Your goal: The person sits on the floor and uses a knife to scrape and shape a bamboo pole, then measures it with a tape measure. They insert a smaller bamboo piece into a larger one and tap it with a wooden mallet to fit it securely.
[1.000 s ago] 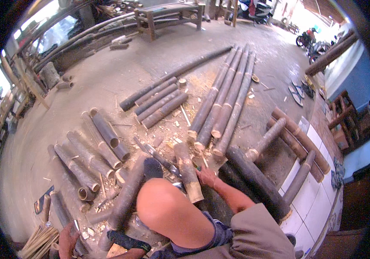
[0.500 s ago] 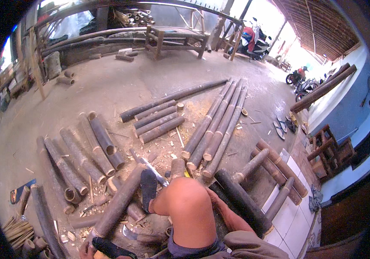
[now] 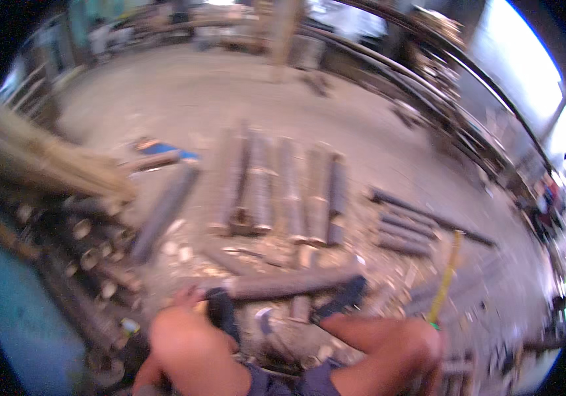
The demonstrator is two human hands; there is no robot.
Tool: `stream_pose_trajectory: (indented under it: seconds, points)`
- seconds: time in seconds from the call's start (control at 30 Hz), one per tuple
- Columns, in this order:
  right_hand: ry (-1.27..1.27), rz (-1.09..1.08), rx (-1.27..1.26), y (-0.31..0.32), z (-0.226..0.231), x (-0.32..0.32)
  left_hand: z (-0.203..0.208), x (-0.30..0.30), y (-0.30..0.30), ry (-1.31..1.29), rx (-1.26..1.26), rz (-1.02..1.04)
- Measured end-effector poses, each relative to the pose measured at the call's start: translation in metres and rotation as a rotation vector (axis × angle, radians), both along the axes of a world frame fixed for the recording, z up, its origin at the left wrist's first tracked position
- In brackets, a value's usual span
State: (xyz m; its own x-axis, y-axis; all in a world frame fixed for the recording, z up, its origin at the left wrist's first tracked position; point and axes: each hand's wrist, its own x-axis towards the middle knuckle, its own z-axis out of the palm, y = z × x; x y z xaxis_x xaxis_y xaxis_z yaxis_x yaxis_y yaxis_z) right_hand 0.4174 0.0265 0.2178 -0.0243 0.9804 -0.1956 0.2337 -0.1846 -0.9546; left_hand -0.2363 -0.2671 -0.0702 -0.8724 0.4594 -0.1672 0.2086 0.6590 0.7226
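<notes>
A thick brown bamboo pole [image 3: 289, 284] lies crosswise in front of me, between my two dark-covered feet [image 3: 221, 315]. My left hand [image 3: 187, 297] is closed on the pole's left end, its fingers blurred. At the right, beside my bent knee, my right hand [image 3: 435, 342] is mostly hidden. It grips the low end of a long yellow strip [image 3: 447, 280], like a tape measure blade, with a bit of green at its base. The strip stands up at a slant, apart from the pole. Between my legs lies a curved-blade knife [image 3: 264, 321].
Several cut bamboo lengths [image 3: 291, 188] lie in a row beyond the pole. More bamboo pieces [image 3: 407, 231] lie to the right among wood chips. Bamboo offcuts [image 3: 85, 244] are heaped at the left, under a pale bundle of sticks [image 3: 45, 155]. A rail [image 3: 422, 82] edges the yard.
My view has swung to the left and blurred. The yellow strip, mostly hidden behind my knee before, now stands out in full at the right. My left hand stays at the pole's end.
</notes>
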Motion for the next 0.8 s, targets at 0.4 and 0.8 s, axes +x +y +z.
stream_pose_trajectory:
  seconds: [0.4, 0.8]
  points:
    - [-0.82, 1.281, 0.364, 0.074, 0.005, -0.278, -0.016, 0.023, -0.004, 0.163, 0.011, 0.232]
    - [-0.716, 1.614, 0.281, -0.019, -0.125, -0.484, 0.022, 0.025, -0.016, -0.373, 0.435, 0.449]
